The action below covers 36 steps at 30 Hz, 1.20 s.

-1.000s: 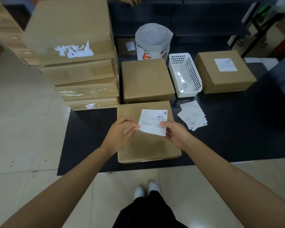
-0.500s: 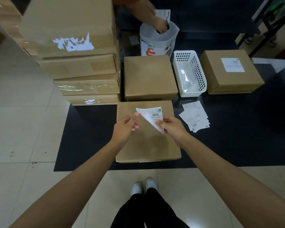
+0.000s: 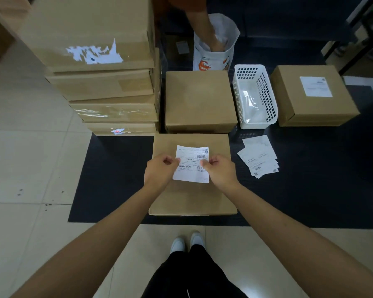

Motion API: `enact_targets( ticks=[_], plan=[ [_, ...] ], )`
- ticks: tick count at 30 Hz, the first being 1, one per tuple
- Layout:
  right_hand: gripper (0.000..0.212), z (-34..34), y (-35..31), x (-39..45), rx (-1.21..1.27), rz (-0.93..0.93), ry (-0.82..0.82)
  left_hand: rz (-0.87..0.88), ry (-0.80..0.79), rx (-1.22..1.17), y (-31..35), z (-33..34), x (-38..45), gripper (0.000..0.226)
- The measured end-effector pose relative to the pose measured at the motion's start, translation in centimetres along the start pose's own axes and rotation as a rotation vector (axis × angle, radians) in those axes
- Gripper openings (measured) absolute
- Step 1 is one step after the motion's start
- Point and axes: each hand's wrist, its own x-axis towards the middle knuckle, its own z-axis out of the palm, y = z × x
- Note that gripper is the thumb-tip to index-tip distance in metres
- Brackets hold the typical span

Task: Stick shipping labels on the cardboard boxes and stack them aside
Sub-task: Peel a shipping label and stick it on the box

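A flat cardboard box point(image 3: 192, 196) lies on the black mat right in front of me. Over its top I hold a white shipping label point(image 3: 192, 166), printed side up. My left hand point(image 3: 160, 173) pinches the label's left edge and my right hand point(image 3: 221, 171) pinches its right edge. A loose pile of more labels point(image 3: 260, 158) lies on the mat to the right of the box. Another plain box point(image 3: 199, 100) sits just behind it. A box with a label stuck on it point(image 3: 312, 95) stands at the far right.
A tall stack of taped cardboard boxes point(image 3: 108, 78) rises at the left. A white perforated basket point(image 3: 254, 95) stands between the two rear boxes. Behind, another person's arm point(image 3: 205, 29) reaches into a white bag point(image 3: 215, 57). The black mat point(image 3: 310, 190) lies on a tiled floor.
The label was curled and held by one corner; now it is spread flat between both hands over the box. The other person's arm has gone deeper into the white bag.
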Motion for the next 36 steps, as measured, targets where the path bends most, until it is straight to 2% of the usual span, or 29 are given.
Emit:
enact_targets(
  ticks=[6,11,16,19,21,23,25,27,29,32,36],
  plan=[
    [0.016,0.7,0.0,0.1,-0.257,-0.052,0.073,0.054,0.009,0.218,0.0,0.8,-0.3,0.019],
    [0.018,1.1,0.5,0.1,-0.321,-0.042,0.066,0.071,0.011,0.295,-0.1,1.1,-0.4,0.02],
    [0.022,1.3,1.3,0.3,-0.369,-0.034,0.067,0.166,0.048,0.412,-0.7,1.3,-0.2,0.021],
    [0.028,1.7,1.3,0.2,-0.464,-0.053,0.152,0.23,0.097,0.515,-0.8,1.6,-0.2,0.021],
    [0.037,1.6,1.4,-0.3,-0.617,-0.213,0.273,0.288,0.157,0.634,-0.9,1.9,-0.5,0.018],
    [0.042,1.9,1.2,-0.9,-0.674,-0.502,0.238,0.456,0.215,0.647,-1.1,2.1,-0.8,0.019],
    [0.052,2.5,1.3,-1.1,-0.689,-0.676,0.052,0.652,0.173,0.608,-1.5,2.6,-0.8,0.029],
    [0.057,3.2,2.3,-0.5,-0.766,-0.673,-0.085,0.633,-0.003,0.636,-2.1,2.8,-0.4,0.045],
    [0.06,3.3,3.5,0.1,-0.875,-0.64,-0.151,0.581,-0.154,0.727,-3.1,2.7,0.0,0.059],
    [0.064,3.2,4.7,0.7,-0.972,-0.676,-0.125,0.617,-0.218,0.869,-4.4,2.1,0.3,0.064],
    [0.071,2.8,5.5,0.7,-1.001,-0.596,-0.034,0.6,-0.141,0.929,-4.7,2.3,-0.1,0.069]
  ],
)
